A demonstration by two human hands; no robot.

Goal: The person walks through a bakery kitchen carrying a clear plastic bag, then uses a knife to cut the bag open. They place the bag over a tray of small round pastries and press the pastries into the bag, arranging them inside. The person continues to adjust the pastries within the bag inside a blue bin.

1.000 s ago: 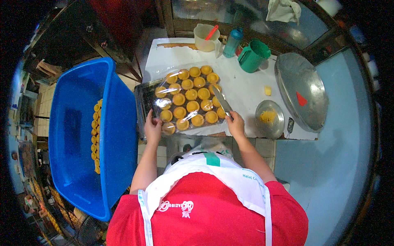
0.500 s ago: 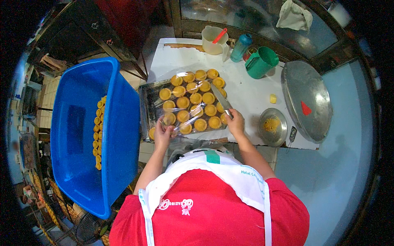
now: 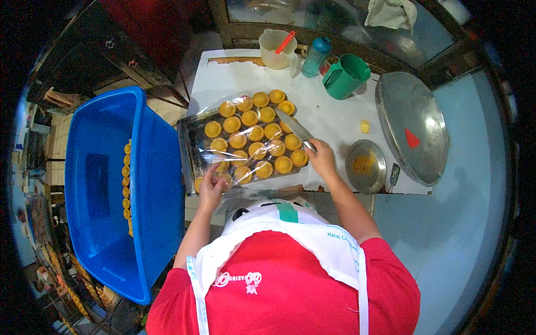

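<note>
Head view: left hand point(image 3: 211, 187) fingers pinch plastic film point(image 3: 245, 139) at tray point(image 3: 187, 142) near-left corner; right hand point(image 3: 321, 159) grips knife point(image 3: 295, 127), blade pointing away-left over the tarts point(image 3: 257, 134).

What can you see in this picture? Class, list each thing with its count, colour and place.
tray of tarts: one, dark metal, table middle
tarts: about twenty, yellow, under clear wrap
knife: one, steel, over the tarts
blue tub: one, left, stacked tarts inside
green jug: one, table top
clear jug: one, red utensil inside
bottle: one, teal
round metal tray: one, right
small metal bowl: one, yellow crumbs
left hand: on the wrap
right hand: holding the knife
</note>
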